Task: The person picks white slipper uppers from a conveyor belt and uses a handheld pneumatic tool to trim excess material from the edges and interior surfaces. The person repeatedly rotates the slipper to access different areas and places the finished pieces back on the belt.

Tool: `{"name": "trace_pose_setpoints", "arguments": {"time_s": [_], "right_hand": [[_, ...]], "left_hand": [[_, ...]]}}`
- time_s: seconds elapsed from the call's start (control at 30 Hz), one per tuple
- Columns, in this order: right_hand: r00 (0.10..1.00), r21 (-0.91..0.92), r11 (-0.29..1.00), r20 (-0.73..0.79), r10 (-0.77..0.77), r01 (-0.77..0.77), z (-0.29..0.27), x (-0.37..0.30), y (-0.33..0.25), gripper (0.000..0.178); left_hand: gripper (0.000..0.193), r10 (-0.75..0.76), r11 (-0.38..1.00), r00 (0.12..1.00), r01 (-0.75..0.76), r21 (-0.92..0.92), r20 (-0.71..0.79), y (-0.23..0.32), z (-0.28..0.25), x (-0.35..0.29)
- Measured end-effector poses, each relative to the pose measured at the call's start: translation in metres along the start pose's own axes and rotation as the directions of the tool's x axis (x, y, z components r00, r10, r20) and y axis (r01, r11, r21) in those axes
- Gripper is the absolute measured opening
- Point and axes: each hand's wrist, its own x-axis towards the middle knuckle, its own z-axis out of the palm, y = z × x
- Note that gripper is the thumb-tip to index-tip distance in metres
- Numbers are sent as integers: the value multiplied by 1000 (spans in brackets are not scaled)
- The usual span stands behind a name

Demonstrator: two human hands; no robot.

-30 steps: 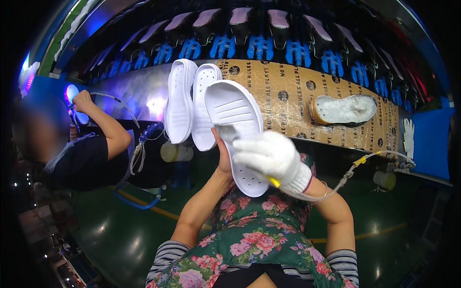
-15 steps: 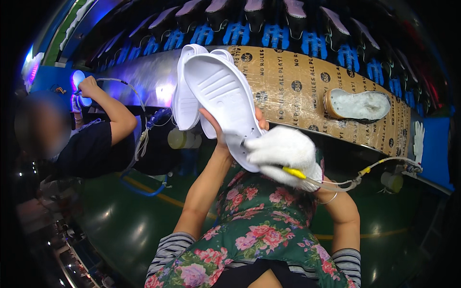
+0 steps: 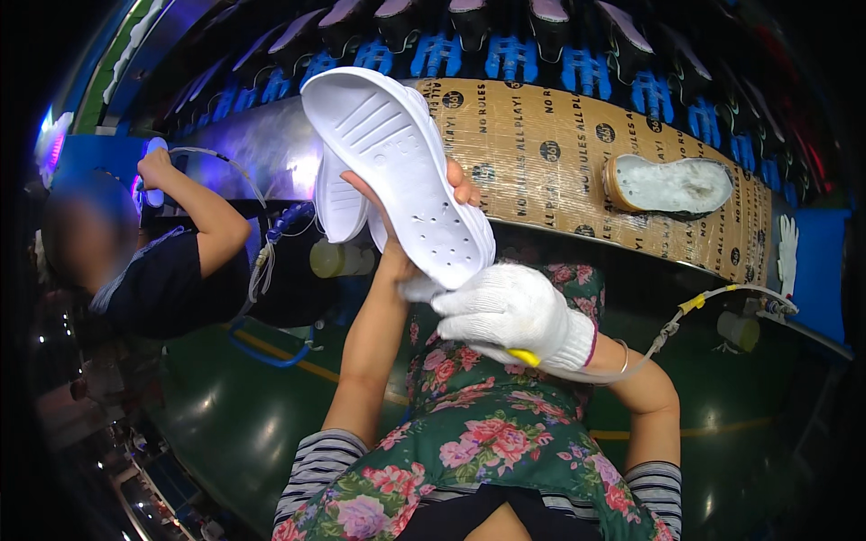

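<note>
My bare left hand [image 3: 393,251] grips a white shoe sole [image 3: 383,135] from beneath, with fingertips curled over its right edge. The sole tilts with its wide end up and left; grooves and small holes mark the face turned toward me. At its lower end is my right hand [image 3: 510,307] in a white knitted glove, fingers closed. It holds a yellow-ended tool [image 3: 525,357] joined to a clear tube; the tool's working tip is hidden behind the glove and sole. More white soles [image 3: 338,198] stand behind the held one.
A worn, whitish sole-shaped piece [image 3: 677,185] lies on the cardboard-covered bench [image 3: 532,162]. Behind run blue racks [image 3: 511,56] with dark shoe forms. The tube [image 3: 663,347] reaches the bench's right end, near a white glove [image 3: 787,257]. A co-worker [image 3: 171,261] works at left.
The sole has risen up and left and turned in my left hand. My gloved right hand has shifted slightly left and down, around the sole's lower end. The racks have shifted slightly left.
</note>
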Motion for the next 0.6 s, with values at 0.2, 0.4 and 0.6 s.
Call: {"name": "trace_pose_setpoints", "arguments": {"time_s": [0.2, 0.4, 0.6], "right_hand": [[985, -193, 981, -170, -6, -28, -18, 12, 4, 32], [999, 224, 974, -30, 24, -16, -16, 12, -2, 31], [996, -215, 976, -90, -7, -13, 0, -1, 6, 44]], "left_hand": [[136, -139, 983, 990, 136, 127, 22, 14, 3, 14], [138, -350, 927, 931, 328, 181, 104, 23, -8, 28], [129, -524, 837, 846, 491, 241, 99, 21, -13, 41]]}}
